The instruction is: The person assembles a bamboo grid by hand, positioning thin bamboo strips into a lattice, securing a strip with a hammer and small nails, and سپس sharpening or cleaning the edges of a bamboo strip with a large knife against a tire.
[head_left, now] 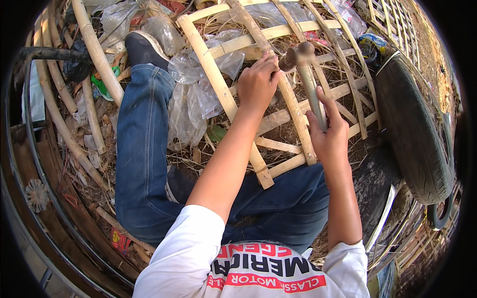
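One bamboo lattice (290,104) is lying over littered ground (284,131), its near edge overlapping the jeans (283,198). The left hand (258,84) is pinching a slat (252,27); the right hand (330,131) is gripping a hammer (309,84), its head hovering beside those fingertips. A tire (415,129) is standing near the lattice's right edge; clear plastic (186,109) is lying along the left.

Hands (256,85) (330,134) forward, right one curled
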